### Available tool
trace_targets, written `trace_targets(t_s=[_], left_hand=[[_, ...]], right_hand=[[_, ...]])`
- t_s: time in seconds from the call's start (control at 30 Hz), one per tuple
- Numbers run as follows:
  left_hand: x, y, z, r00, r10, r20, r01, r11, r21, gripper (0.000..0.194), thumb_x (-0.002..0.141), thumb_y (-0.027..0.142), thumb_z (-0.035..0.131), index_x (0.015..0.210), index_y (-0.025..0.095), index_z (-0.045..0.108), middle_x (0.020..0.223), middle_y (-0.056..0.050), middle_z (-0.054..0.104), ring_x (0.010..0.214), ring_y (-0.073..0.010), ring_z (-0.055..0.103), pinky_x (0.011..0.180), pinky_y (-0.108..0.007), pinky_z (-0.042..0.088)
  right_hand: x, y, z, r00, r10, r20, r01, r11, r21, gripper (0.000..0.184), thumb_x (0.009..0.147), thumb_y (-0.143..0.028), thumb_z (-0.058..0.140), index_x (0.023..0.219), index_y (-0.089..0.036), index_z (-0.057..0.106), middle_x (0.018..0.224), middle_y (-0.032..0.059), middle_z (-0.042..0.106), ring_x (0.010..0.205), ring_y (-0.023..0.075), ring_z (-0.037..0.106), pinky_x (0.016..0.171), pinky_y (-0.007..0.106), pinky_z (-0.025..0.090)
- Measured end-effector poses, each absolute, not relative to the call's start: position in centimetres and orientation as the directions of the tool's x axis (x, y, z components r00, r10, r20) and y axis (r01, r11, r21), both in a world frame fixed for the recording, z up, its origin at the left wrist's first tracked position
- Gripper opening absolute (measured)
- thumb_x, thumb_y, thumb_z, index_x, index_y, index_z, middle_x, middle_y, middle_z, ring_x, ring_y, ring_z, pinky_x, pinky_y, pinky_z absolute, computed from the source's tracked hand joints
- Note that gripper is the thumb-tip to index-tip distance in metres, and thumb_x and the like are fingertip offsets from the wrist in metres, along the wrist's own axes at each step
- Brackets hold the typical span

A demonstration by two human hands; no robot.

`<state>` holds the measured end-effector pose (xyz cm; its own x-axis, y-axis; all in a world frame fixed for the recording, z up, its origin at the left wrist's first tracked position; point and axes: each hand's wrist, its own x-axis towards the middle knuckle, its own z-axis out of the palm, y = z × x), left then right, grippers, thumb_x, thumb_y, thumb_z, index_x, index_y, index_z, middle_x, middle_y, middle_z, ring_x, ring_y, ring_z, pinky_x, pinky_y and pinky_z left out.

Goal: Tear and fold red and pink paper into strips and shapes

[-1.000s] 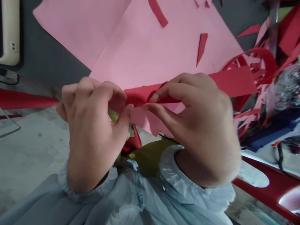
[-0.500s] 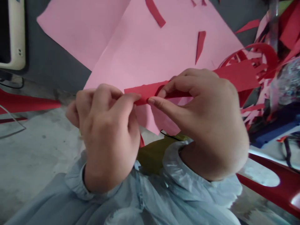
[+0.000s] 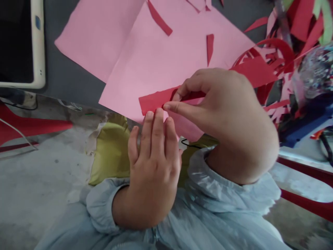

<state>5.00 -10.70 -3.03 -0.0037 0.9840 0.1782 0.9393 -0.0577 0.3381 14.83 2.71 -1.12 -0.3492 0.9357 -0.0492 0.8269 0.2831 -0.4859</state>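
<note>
A long red paper strip (image 3: 153,100) lies across the near edge of a pink paper sheet (image 3: 156,62). My right hand (image 3: 226,118) pinches the strip's lower edge between thumb and fingertips, near its left end. Part of the strip is hidden under that hand and shows again on its right. My left hand (image 3: 156,170) is open, its fingers stretched out flat, with the fingertips at the strip's lower edge beside my right thumb. Two small red paper scraps, one long (image 3: 160,19) and one short (image 3: 210,49), rest on the pink sheet farther back.
A second pink sheet (image 3: 96,38) lies partly under the first on the dark table (image 3: 62,83). A tablet-like device (image 3: 38,66) in a pale case stands at the far left. Red and pink paper scraps (image 3: 273,66) heap up at the right, near a dark blue object (image 3: 304,121).
My left hand has released its pinch, turned and moved right and down, its fingers now straight. My right hand keeps its pinch on the strip. The view has shifted somewhat.
</note>
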Motion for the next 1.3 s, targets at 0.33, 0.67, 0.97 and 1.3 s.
trace_targets(t_s=[0.33, 0.67, 0.97, 1.3], left_hand=[[4.9, -10.6, -3.0, -0.025, 0.989, 0.144, 0.943, -0.025, 0.331, 0.052, 0.100, 0.026, 0.051, 0.148, 0.008, 0.046, 0.151, -0.016, 0.055, 0.143, -0.0284, 0.050, 0.117, -0.044, 0.039], [4.5, -10.4, -2.6, -0.008, 0.983, 0.184, 0.948, -0.051, 0.313, 0.049, 0.101, 0.031, 0.053, 0.140, 0.001, 0.051, 0.141, -0.020, 0.063, 0.133, -0.0296, 0.059, 0.107, -0.043, 0.045], [4.1, -10.2, -2.6, -0.037, 0.973, 0.227, 0.935, -0.046, 0.351, 0.044, 0.099, 0.029, 0.056, 0.136, 0.004, 0.056, 0.138, -0.018, 0.066, 0.131, -0.0293, 0.061, 0.107, -0.042, 0.042], [3.2, -9.5, -3.0, -0.022, 0.987, 0.159, 0.934, -0.036, 0.357, 0.050, 0.099, 0.031, 0.055, 0.144, 0.010, 0.052, 0.133, -0.018, 0.065, 0.122, -0.0297, 0.061, 0.102, -0.042, 0.041]], right_hand=[[15.3, 2.7, -1.1, -0.394, 0.918, -0.048, 0.808, 0.320, -0.495, 0.023, 0.075, -0.031, 0.077, 0.061, -0.032, 0.058, 0.072, 0.0034, 0.072, 0.075, 0.0288, 0.066, 0.069, 0.046, 0.048], [14.2, 2.6, 0.1, -0.344, 0.921, -0.182, 0.879, 0.248, -0.408, 0.026, 0.078, -0.026, 0.072, 0.059, -0.032, 0.056, 0.078, 0.0034, 0.071, 0.087, 0.0305, 0.067, 0.074, 0.046, 0.047], [14.6, 2.6, -0.4, -0.379, 0.913, -0.150, 0.875, 0.300, -0.380, 0.020, 0.080, -0.025, 0.074, 0.064, -0.029, 0.062, 0.079, 0.0035, 0.071, 0.087, 0.0293, 0.067, 0.075, 0.044, 0.050], [15.6, 2.5, -0.1, -0.339, 0.936, -0.100, 0.887, 0.282, -0.365, 0.017, 0.082, -0.022, 0.076, 0.068, -0.026, 0.068, 0.078, 0.0031, 0.073, 0.081, 0.0264, 0.070, 0.074, 0.042, 0.050]])
